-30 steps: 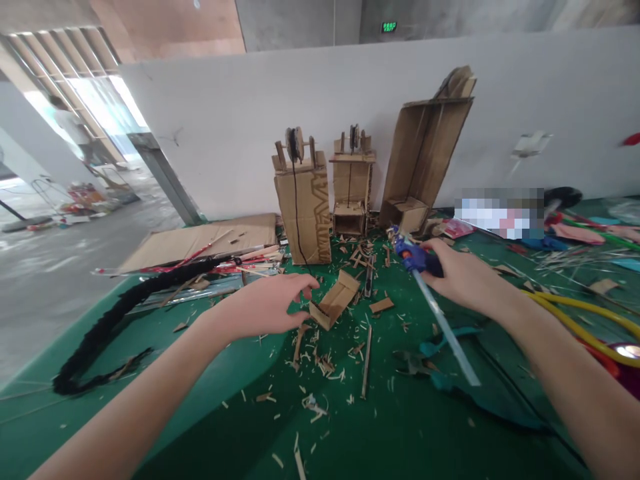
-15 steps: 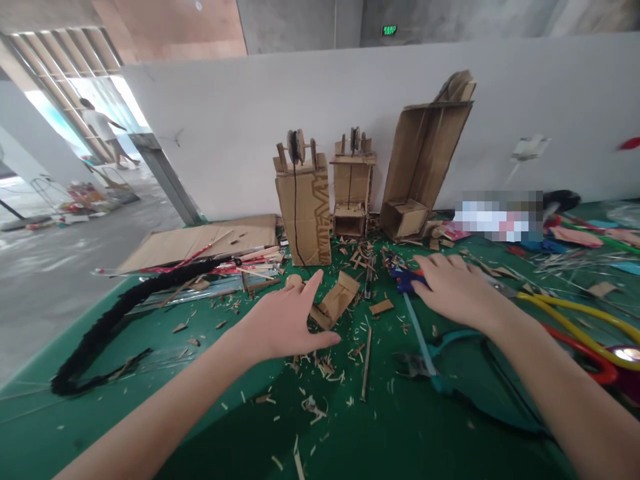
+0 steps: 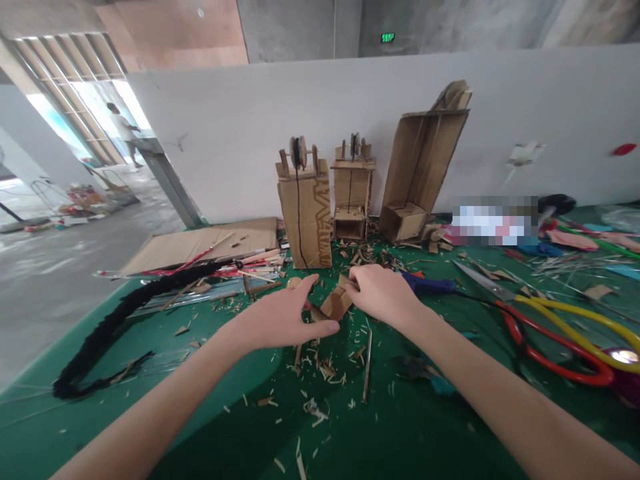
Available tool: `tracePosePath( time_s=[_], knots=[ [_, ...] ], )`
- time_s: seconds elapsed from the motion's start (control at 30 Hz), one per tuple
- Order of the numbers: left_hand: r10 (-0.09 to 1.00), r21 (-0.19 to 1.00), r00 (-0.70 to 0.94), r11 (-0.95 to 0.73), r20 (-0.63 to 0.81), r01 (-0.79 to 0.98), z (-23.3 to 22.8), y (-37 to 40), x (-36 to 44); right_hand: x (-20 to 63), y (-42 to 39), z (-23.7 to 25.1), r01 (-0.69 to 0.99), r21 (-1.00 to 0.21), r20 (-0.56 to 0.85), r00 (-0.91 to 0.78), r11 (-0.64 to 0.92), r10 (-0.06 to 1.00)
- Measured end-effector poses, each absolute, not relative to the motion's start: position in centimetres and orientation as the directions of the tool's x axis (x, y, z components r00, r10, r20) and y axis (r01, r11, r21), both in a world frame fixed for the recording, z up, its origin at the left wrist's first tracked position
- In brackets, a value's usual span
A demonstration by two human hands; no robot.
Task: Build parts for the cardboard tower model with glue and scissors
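A small folded cardboard piece (image 3: 336, 303) lies on the green table (image 3: 400, 427) among wood and card scraps. My left hand (image 3: 283, 315) has its fingers spread around the piece's left end, thumb below it. My right hand (image 3: 380, 293) grips the piece's right end from above. A blue glue gun (image 3: 430, 285) lies on the table just right of my right hand, with nothing holding it.
Three upright cardboard models (image 3: 306, 207) (image 3: 351, 193) (image 3: 423, 167) stand against the white wall. Flat cardboard (image 3: 200, 243), sticks and a black braided cord (image 3: 115, 320) lie left. Red and yellow-handled scissors (image 3: 545, 333) lie right. A person (image 3: 123, 130) walks far off at the back left.
My right hand has let go of the blue glue gun, left it on the table and moved left onto the cardboard piece. My left hand closed in around the piece's other end.
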State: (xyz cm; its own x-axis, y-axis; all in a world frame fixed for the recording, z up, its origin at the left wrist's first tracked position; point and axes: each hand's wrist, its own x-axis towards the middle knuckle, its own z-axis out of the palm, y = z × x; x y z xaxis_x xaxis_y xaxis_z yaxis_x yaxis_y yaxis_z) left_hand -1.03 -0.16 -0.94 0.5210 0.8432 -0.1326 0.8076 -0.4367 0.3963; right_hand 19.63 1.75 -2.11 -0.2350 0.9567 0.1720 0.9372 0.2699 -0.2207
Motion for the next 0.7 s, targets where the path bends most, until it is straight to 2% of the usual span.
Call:
tracePosePath(
  time_s=[0.17, 0.27, 0.33, 0.43, 0.57, 0.7],
  knots=[
    [0.859, 0.618, 0.501, -0.339, -0.104, 0.709, -1.6, 1.4, -1.8, 19.7, 1.0, -3.0, 0.919, -0.269, 0.247, -0.223, 0.288, 0.943],
    [0.904, 0.682, 0.409, -0.221, -0.125, 0.697, -1.8, 2.6, -1.5, 19.6, 0.5, -3.4, 0.897, -0.308, 0.290, -0.227, 0.316, 0.930],
    [0.904, 0.681, 0.391, -0.177, -0.173, 0.711, -1.8, 3.3, -1.0, 19.5, 0.2, -3.6, 0.886, -0.327, 0.314, -0.227, 0.329, 0.922],
    [0.882, 0.649, 0.433, -0.220, -0.187, 0.729, -1.8, 3.8, -0.2, 19.4, -0.1, -3.8, 0.873, -0.344, 0.344, -0.225, 0.345, 0.912],
    [0.851, 0.641, 0.503, -0.304, -0.150, 0.705, -1.9, 3.8, 0.3, 19.2, -0.4, -3.9, 0.865, -0.351, 0.360, -0.228, 0.358, 0.905],
    [0.862, 0.646, 0.500, -0.331, -0.090, 0.688, -1.6, 3.6, 0.2, 19.1, -0.8, -3.8, 0.871, -0.327, 0.366, -0.241, 0.367, 0.899]
  ],
)
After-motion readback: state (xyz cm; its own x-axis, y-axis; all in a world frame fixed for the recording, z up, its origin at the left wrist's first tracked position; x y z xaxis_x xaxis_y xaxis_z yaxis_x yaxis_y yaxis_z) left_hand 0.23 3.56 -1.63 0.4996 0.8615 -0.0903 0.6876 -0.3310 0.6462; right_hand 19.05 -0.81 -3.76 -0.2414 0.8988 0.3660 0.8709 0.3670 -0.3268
